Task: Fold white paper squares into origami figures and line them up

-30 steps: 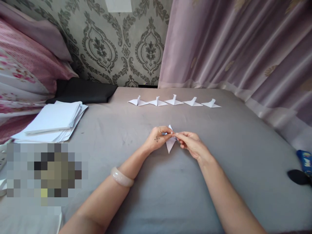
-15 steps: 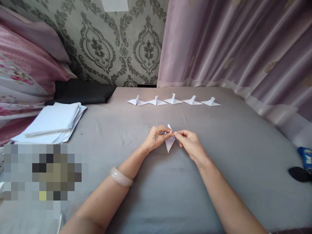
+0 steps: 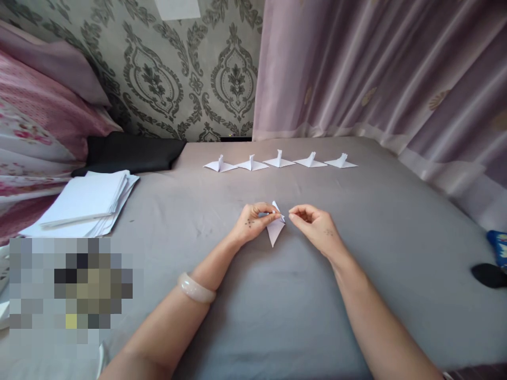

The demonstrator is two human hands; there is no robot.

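A white folded-paper crane [image 3: 275, 231] is in the middle of the grey bed sheet, one pointed wing toward me and another tip pointing away. My left hand [image 3: 253, 221] pinches its centre between thumb and fingers, which hide part of the folds. Just to the right, my right hand [image 3: 315, 224] is apart from the paper, its thumb and forefinger tips close together with nothing visible in them. Farther back, several similar white paper cranes [image 3: 279, 161] stand in a row, wings spread and nearly touching.
A stack of white paper [image 3: 85, 198] lies at the left, before a folded black cloth [image 3: 130, 153]. Pink curtains [image 3: 317, 74] hang at the back right. A black object [image 3: 487, 275] and a blue packet [image 3: 498, 245] sit at the right edge. The lower left is pixelated.
My right hand has let go of the crane and moved a little to the right. The left hand still pinches it. The view has shifted slightly.
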